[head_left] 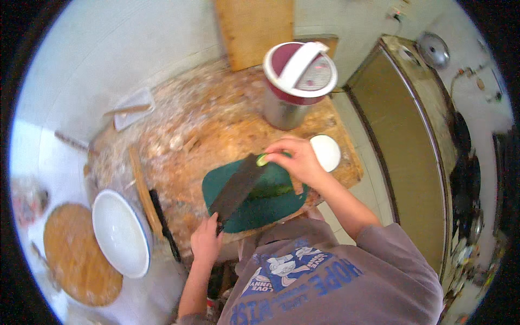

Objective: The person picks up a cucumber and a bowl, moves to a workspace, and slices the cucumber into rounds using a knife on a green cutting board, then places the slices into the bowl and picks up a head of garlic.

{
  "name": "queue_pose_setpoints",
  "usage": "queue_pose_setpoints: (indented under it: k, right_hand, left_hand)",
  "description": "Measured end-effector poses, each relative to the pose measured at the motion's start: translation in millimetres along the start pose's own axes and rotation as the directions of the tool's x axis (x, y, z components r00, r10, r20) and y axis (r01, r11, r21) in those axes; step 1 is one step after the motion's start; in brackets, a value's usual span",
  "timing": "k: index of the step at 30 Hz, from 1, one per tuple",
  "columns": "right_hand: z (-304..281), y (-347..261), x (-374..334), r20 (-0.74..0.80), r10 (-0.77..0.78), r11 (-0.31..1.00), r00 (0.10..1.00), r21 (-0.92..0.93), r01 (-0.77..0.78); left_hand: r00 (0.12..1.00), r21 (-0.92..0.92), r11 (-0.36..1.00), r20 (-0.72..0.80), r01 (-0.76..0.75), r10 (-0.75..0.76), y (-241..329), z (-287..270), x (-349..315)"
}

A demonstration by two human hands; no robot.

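A dark green cutting board (291, 210) lies at the near side of the worn wooden table. My left hand (206, 239) is closed around the handle of a broad dark kitchen knife (235, 187), whose blade slants across the board away from me. Near the far end of the blade, my right hand (297, 156) pinches a small pale-green cut piece (262, 160), which looks like cucumber. A long dark-green vegetable, apparently a cucumber (265, 192), rests on the board to the right of the blade. The knife's edge is too blurred to make out clearly.
A steel canister (284, 111) with a maroon and white lid stands behind the board. A white bowl (326, 154) sits right of my right hand. To the left are a rolling pin (144, 189), a large white basin (120, 233) and a round wooden board (76, 254).
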State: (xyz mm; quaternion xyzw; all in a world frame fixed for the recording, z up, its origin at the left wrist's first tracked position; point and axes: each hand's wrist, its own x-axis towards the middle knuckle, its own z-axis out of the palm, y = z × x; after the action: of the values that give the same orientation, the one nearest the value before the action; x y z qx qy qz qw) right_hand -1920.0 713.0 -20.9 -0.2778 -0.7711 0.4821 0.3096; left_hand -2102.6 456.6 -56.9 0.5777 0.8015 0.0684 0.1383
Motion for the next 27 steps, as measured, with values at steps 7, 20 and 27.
queue_pose_setpoints:
  k: [7,20,27]
  right_hand:
    - [-165,93,-86,-0.775,0.314,0.881,0.548,0.022,-0.473]
    - [-212,325,-150,-0.730,0.547,0.566,0.410,-0.038,-0.823]
    - [-199,362,-135,-0.653,0.567,0.575,0.502,-0.123,-0.809]
  left_hand:
    - [0.910,-0.332,0.905,-0.222,0.266,-0.349,35,9,27]
    - [0.796,-0.648,0.659,-0.133,0.381,-0.590,81,7,29]
    - [0.741,-0.718,0.560,-0.091,0.414,-0.665,96,16,20]
